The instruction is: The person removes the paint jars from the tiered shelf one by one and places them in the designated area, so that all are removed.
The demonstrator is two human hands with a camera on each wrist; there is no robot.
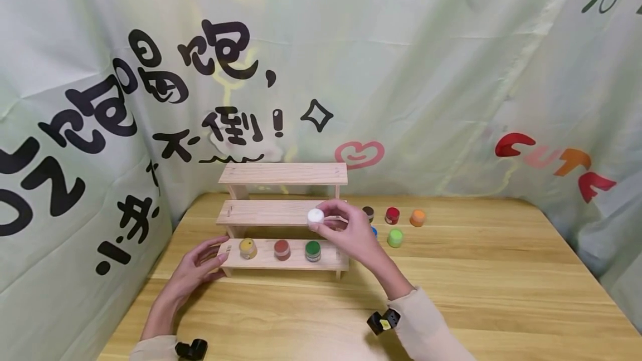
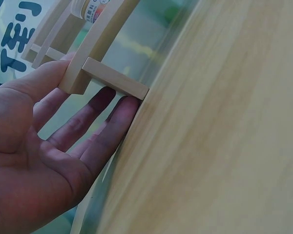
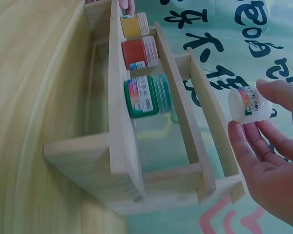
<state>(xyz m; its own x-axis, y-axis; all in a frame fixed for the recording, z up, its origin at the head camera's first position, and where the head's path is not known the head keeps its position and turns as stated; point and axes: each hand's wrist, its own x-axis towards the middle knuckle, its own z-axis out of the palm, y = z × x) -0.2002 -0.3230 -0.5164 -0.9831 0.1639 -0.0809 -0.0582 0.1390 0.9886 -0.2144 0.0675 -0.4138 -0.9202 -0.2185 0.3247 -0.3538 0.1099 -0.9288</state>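
Note:
A three-tier wooden step rack (image 1: 283,174) stands on the table. On its lowest step sit a yellow paint jar (image 1: 248,248), a reddish-brown paint jar (image 1: 282,249) and a green paint jar (image 1: 313,250), spaced in a row. My right hand (image 1: 353,234) pinches a white paint jar (image 1: 315,216) by thumb and fingers; it overlaps the right part of the middle step in the head view. In the right wrist view the white jar's label shows. My left hand (image 1: 193,269) grips the lowest step's left end, thumb against the board and fingers by the leg.
Right of the rack stand a dark brown jar (image 1: 369,214), a red jar (image 1: 392,215), an orange jar (image 1: 417,218), a light green jar (image 1: 395,238) and a blue jar (image 1: 374,232) partly hidden by the right hand. A printed curtain (image 1: 426,99) hangs behind the wooden table (image 1: 501,272).

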